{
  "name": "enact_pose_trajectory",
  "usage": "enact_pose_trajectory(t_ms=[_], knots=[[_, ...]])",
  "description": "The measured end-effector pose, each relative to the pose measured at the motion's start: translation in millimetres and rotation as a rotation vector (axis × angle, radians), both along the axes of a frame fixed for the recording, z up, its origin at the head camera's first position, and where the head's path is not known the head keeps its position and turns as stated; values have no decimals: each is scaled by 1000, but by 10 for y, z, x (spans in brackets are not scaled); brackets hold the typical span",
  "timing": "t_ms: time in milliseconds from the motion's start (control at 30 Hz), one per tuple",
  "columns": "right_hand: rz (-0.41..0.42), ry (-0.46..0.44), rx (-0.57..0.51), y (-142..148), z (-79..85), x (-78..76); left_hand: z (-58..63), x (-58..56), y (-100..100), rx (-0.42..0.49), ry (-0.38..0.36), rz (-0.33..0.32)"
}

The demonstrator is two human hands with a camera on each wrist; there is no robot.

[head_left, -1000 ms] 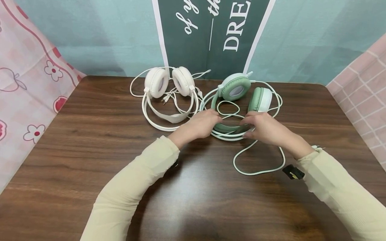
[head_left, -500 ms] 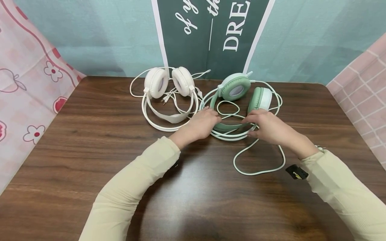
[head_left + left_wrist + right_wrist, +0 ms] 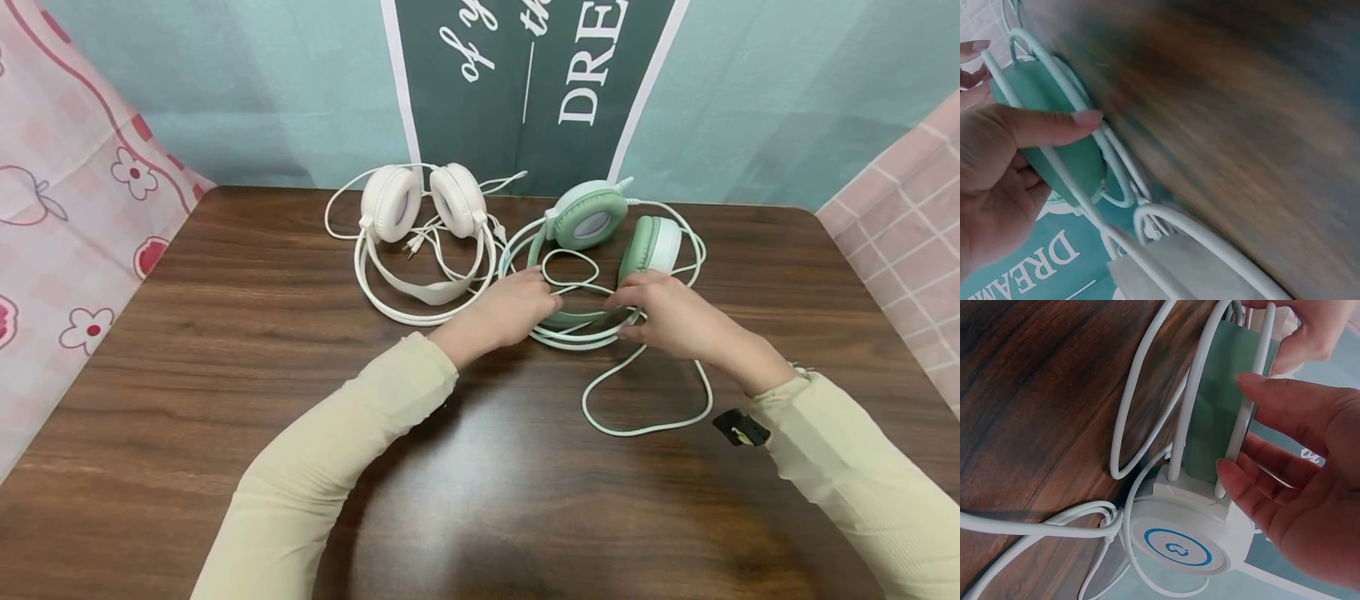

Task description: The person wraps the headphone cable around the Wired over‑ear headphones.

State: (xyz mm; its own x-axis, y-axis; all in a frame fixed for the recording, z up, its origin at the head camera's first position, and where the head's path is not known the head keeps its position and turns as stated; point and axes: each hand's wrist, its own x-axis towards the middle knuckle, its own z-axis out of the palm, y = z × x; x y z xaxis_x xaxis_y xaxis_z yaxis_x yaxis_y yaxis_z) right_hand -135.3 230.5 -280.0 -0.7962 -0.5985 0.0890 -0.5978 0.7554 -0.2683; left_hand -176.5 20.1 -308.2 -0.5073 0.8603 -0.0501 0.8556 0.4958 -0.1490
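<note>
Left hand (image 3: 510, 307) shifted slightly rightward | headphones (image 3: 587, 219): green-padded, white-shelled, twin-railed

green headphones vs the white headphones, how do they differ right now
The green headphones have green ear pads and a green inner strap; the white headphones are white to pale grey.
The left grip and right grip hold the green headphones; neither holds the white headphones.
The green headphones' cord loops out in front; the white headphones' cord bunches around their ear cups.
Both have ear cups at the far side and headbands nearer.
</note>
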Motion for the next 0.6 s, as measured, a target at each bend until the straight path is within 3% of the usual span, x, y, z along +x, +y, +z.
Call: enact_pose_trajectory(t_ms=[267,600], knots=[[6,21,-18,18,-12,-7,50,-42,39,-46,-71,33],[-14,-16,-12,9,5,2,21,-39,33,-43,-78,48]])
